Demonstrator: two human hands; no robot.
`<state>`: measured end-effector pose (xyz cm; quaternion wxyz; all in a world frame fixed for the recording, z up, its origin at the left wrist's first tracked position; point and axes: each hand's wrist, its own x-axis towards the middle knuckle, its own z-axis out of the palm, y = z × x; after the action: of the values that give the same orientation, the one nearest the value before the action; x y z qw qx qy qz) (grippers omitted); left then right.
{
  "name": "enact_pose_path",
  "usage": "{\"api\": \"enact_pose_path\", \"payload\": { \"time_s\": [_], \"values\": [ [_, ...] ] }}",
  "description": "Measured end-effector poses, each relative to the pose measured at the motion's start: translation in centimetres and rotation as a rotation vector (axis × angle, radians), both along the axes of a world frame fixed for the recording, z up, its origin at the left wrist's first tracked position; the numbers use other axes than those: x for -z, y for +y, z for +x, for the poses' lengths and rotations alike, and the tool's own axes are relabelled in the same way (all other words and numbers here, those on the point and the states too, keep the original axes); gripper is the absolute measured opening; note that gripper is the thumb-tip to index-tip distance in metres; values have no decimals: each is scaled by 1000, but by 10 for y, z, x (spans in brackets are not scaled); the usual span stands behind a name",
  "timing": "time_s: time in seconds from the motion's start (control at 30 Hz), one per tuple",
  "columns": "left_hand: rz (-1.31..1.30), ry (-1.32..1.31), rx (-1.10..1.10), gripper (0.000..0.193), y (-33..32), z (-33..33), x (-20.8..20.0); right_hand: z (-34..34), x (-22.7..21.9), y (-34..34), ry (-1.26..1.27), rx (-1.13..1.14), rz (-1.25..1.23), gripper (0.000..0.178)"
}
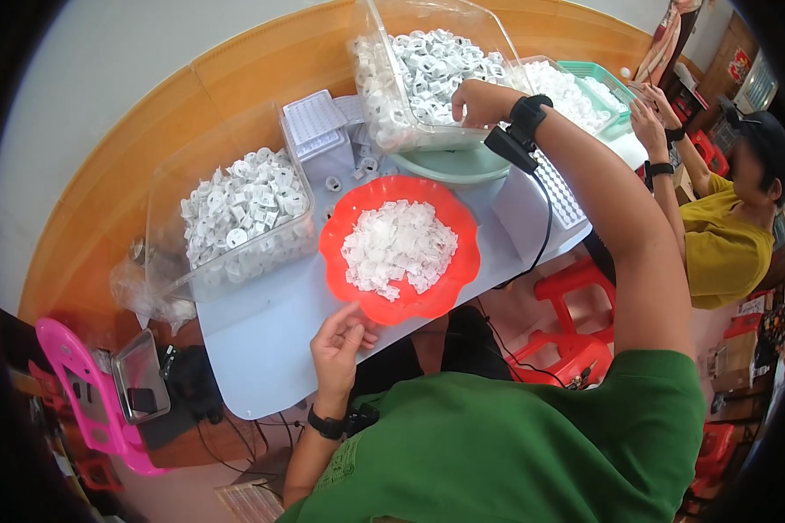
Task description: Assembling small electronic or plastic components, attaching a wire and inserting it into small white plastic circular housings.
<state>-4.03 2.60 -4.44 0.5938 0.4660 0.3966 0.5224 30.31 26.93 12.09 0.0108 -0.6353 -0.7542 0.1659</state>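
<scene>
My left hand [340, 344] rests at the near rim of a red scalloped bowl [458, 283] heaped with small clear-white plastic pieces [399, 244]; its fingers are curled at the rim and seem to hold nothing. My right hand [478, 102] reaches into a tilted clear bin [384, 35] full of white ring-shaped parts [423, 74], fingers bent down among them; whether it holds one is hidden. A black band with a small device sits on that wrist.
Another clear bin [170, 187] of white ring parts stands at the left. A white gridded tray [314, 118], a pale green bowl [458, 166] and a teal basket [606, 83] are behind. A person in yellow [724, 244] works at the right. Red stools [576, 349] stand below.
</scene>
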Motion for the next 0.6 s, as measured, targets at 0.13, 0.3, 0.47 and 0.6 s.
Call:
{"api": "enact_pose_path", "payload": {
  "time_s": [0.13, 0.3, 0.47, 0.6],
  "values": [
    [10, 12, 16, 33, 0, 1, -2, 9, 15, 10, -66, -71, 184, 22],
    [41, 53, -36, 32, -6, -1, -4, 1, -15, -22, 172, 13, 408, 18],
    [158, 155, -226, 28, -19, -3, -21, -6, -53, -104, 831, 46, 494, 12],
    [137, 69, -40, 26, -16, 11, -53, -44, -32, -178, 666, -118, 734, 9]
  ]
}}
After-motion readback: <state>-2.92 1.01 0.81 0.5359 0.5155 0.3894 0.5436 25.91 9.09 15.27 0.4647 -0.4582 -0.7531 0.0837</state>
